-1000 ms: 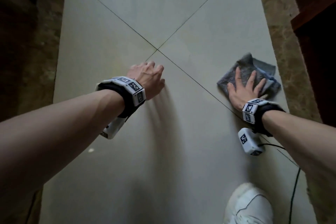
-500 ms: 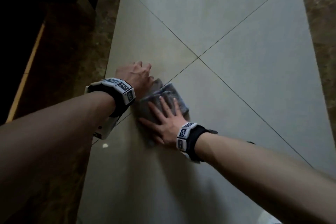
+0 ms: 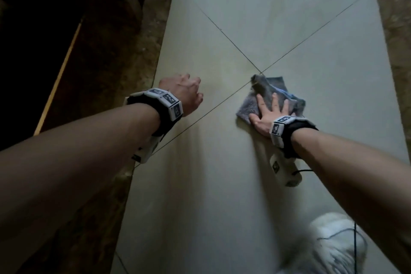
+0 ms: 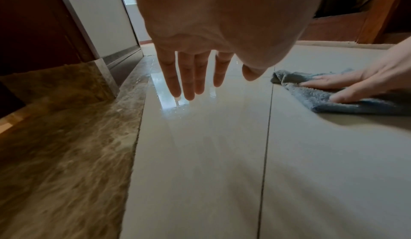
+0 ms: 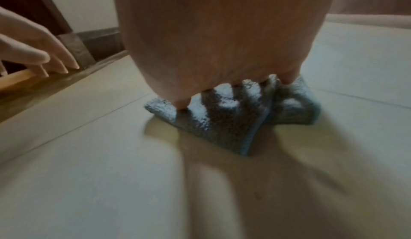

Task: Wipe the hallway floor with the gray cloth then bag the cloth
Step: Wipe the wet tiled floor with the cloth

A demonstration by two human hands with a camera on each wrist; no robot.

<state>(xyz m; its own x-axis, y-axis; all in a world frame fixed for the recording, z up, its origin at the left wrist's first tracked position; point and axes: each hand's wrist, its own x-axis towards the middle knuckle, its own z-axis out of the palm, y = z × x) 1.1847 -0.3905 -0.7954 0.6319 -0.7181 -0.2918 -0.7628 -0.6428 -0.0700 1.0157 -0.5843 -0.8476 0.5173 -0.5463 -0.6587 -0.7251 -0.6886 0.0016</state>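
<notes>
A crumpled gray cloth (image 3: 265, 90) lies on the pale tiled hallway floor (image 3: 222, 184), close to where the tile joints cross. My right hand (image 3: 268, 111) presses flat on it with straight, spread fingers. The left wrist view shows the cloth (image 4: 322, 100) at the right under those fingers. In the right wrist view the cloth (image 5: 222, 119) is bunched beneath my palm. My left hand (image 3: 184, 93) is to the left of the cloth, near the floor's left border, holding nothing. Its fingers (image 4: 189, 82) are straight and their tips reach the glossy tile.
A brown marble border (image 3: 106, 140) runs along the left of the tiles, with a dark wooden door frame (image 4: 33, 23) beyond it. Another marble strip (image 3: 398, 51) edges the right. My white shoe (image 3: 333, 242) stands at the bottom right, a black cable beside it.
My right hand has slid the cloth from beside my left hand back toward the right, past the tile joint. The left hand stays near the left border.
</notes>
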